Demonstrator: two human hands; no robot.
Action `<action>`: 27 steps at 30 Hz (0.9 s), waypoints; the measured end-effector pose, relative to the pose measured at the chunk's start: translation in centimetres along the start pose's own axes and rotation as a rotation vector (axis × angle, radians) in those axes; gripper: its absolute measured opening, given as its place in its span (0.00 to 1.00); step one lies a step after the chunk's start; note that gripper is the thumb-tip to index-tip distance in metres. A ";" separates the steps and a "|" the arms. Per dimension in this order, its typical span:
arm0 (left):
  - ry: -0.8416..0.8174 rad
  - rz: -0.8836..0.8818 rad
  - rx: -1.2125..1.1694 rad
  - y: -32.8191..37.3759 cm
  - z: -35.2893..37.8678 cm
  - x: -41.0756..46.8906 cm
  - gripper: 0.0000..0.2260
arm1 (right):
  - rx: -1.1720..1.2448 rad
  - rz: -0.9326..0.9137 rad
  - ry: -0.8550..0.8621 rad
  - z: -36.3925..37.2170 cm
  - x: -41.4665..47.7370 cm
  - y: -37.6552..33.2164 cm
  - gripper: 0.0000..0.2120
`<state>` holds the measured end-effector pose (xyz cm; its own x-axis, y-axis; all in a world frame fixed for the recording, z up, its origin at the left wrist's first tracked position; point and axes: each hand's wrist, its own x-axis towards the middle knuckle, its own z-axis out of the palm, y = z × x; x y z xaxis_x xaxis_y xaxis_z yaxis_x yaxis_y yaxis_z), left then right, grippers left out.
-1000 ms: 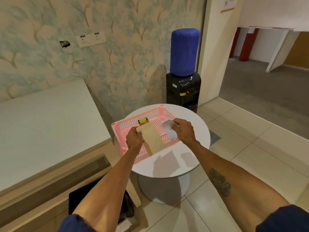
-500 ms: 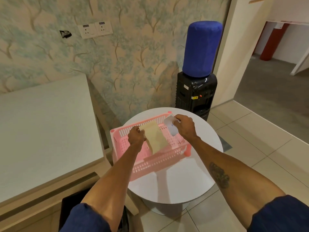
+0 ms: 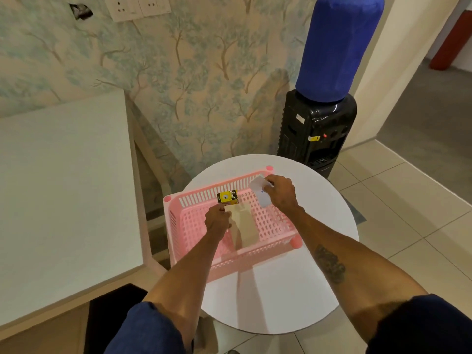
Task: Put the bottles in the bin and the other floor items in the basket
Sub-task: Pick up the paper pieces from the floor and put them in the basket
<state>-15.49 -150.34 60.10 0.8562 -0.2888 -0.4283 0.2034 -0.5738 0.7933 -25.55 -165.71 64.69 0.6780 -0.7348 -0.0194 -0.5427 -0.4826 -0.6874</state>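
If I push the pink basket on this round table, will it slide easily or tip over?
It probably slides easily: the pink basket is thin perforated plastic, lightly loaded, on a smooth white table. Its left side seems to reach past the table's rim, so a leftward push might tip it off.

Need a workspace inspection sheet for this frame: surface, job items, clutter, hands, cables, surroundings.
Surface: round white table; pink basket sits on it.
Job's things: tan envelope in the basket; small yellow-black box at its far wall; white paper over its far right corner; black bin on floor, lower left; bottles not seen.
Clutter: nothing seen.
Hands: left hand holds the envelope's top; right hand pinches the paper.
Cables: nothing seen.
Surroundings: white desk at left, water dispenser behind the table, wall sockets above.
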 end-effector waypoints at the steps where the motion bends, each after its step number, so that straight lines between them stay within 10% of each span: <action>1: 0.000 -0.005 0.021 -0.2 0.2 0.2 0.11 | 0.000 0.007 -0.014 0.3 0.6 0.2 0.11; 27: 0.065 -0.185 -0.034 -0.9 4.0 5.8 0.10 | 0.053 0.210 -0.175 7.5 9.3 5.8 0.15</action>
<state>-12.57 -154.58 55.15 0.8315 -0.1304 -0.5400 0.3747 -0.5861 0.7185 -18.64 -171.77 55.11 0.6310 -0.7204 -0.2878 -0.6573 -0.2995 -0.6916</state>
